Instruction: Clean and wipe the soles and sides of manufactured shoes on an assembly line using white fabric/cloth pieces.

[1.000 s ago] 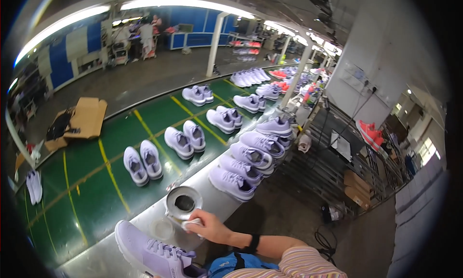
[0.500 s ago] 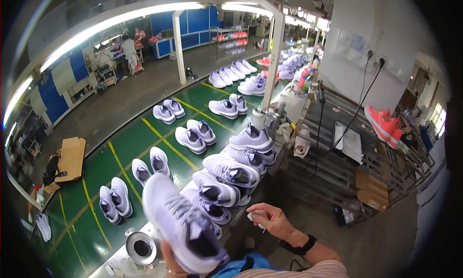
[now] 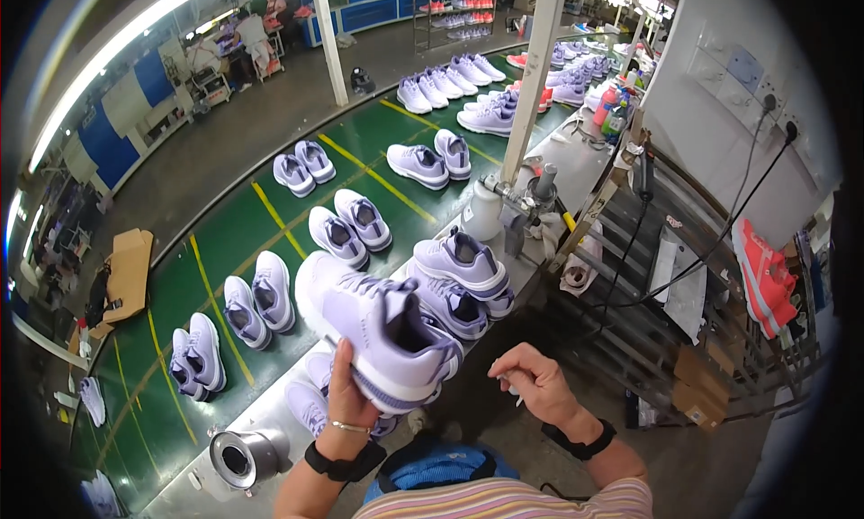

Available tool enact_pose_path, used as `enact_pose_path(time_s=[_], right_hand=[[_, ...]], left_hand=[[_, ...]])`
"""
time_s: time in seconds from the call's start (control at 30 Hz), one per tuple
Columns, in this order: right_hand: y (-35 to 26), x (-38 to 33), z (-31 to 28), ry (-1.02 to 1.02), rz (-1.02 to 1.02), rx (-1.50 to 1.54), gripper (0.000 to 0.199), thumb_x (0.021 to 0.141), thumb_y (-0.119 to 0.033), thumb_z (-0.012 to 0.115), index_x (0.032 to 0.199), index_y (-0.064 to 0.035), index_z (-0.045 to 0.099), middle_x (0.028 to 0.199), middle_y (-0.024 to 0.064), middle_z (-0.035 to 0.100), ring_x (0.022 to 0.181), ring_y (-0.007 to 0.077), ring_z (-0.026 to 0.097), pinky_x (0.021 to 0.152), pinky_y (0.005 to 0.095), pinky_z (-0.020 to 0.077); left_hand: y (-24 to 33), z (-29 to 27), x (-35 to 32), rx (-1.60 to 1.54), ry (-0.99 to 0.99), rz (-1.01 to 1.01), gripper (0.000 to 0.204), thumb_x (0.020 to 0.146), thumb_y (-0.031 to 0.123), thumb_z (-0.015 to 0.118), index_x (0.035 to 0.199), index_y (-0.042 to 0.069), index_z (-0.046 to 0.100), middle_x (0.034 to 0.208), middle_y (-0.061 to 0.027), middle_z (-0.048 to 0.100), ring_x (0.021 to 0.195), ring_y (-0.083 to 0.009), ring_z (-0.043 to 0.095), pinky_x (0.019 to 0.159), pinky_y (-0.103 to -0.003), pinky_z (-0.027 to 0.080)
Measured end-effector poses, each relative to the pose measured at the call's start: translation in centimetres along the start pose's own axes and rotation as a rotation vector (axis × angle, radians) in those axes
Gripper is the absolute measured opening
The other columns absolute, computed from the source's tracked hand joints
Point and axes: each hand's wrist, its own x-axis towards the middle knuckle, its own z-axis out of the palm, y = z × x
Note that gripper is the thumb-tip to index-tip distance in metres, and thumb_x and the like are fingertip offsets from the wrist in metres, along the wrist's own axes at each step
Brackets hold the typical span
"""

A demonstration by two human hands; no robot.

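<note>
My left hand (image 3: 347,395) grips a lavender sneaker (image 3: 364,316) with a white sole, held up in front of me. Its toe points to the far left, and the heel and dark collar opening face me. To its right, apart from the shoe, my right hand (image 3: 538,384) is closed in a pinch on a small white object, mostly hidden by the fingers. Beyond the held shoe, more lavender sneakers (image 3: 461,262) are piled on the metal ledge (image 3: 292,388). Others lie partly hidden beneath it.
Lavender sneakers stand in pairs on a green conveyor belt (image 3: 297,235) with yellow lines. An open metal can (image 3: 241,459) is at the near left. A white bottle (image 3: 484,211) stands by a post (image 3: 533,87). Red sneakers (image 3: 765,280) sit on the slatted rack (image 3: 621,258) at right.
The held sneaker has turned to show more of its side and has come away from the near edge. My left hand is now fully in view. The view has tilted down.
</note>
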Motion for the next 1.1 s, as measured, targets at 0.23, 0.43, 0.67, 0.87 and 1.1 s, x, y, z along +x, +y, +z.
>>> enact_pose_path(time_s=[0.23, 0.43, 0.67, 0.87, 1.1], right_hand=[[-3.8, 4.3, -0.8, 0.071, -0.265, -0.427, 0.045, 0.066, -0.013, 0.079, 0.104, -0.0051, 0.057, 0.098, 0.0088, 0.048, 0.081, 0.0182, 0.053, 0.07, 0.0272, 0.0451], [-5.3, 8.4, -2.9, -0.249, -0.116, -0.625, 0.043, 0.058, -0.017, 0.083, 0.095, -0.0067, 0.063, 0.094, 0.0094, 0.05, 0.083, 0.0224, 0.053, 0.07, 0.0306, 0.0448], [-5.9, 11.5, -2.7, -0.391, -0.167, -0.667, 0.035, 0.057, -0.014, 0.083, 0.085, -0.0051, 0.063, 0.091, 0.0097, 0.05, 0.082, 0.0216, 0.053, 0.069, 0.0298, 0.0429], [-1.9, 11.8, -2.4, -0.445, -0.291, -0.835, 0.033, 0.06, -0.004, 0.076, 0.088, -0.0036, 0.06, 0.094, 0.015, 0.048, 0.086, 0.0296, 0.05, 0.073, 0.0345, 0.0432], [0.9, 11.4, -2.0, -0.457, -0.343, -0.878, 0.031, 0.062, -0.003, 0.072, 0.089, -0.0026, 0.057, 0.095, 0.016, 0.048, 0.089, 0.0321, 0.049, 0.075, 0.0383, 0.0426]], left_hand=[[-3.4, 3.2, 2.9, -0.112, -0.081, -0.211, 0.047, 0.089, 0.03, 0.053, 0.125, 0.001, 0.042, 0.119, -0.0126, 0.054, 0.11, -0.0243, 0.052, 0.097, -0.038, 0.04], [-5.4, 3.5, 4.0, -0.203, -0.082, -0.33, 0.043, 0.092, 0.03, 0.048, 0.123, 0.0, 0.044, 0.118, -0.0123, 0.055, 0.108, -0.0238, 0.053, 0.096, -0.039, 0.04], [-5.4, 2.6, 2.0, 0.091, -0.223, -0.492, 0.049, 0.092, 0.03, 0.05, 0.131, 0.005, 0.035, 0.125, -0.0083, 0.047, 0.114, -0.0198, 0.047, 0.094, -0.035, 0.041], [-4.3, -1.2, -2.4, 0.53, -0.572, -0.571, 0.061, 0.09, 0.02, 0.055, 0.14, 0.006, 0.023, 0.126, -0.0121, 0.046, 0.116, -0.0169, 0.045, 0.097, -0.031, 0.038], [-3.8, -1.3, -4.0, 0.65, -0.539, -0.547, 0.057, 0.089, 0.02, 0.056, 0.138, 0.008, 0.029, 0.123, -0.0124, 0.048, 0.116, -0.0186, 0.045, 0.097, -0.031, 0.037]])
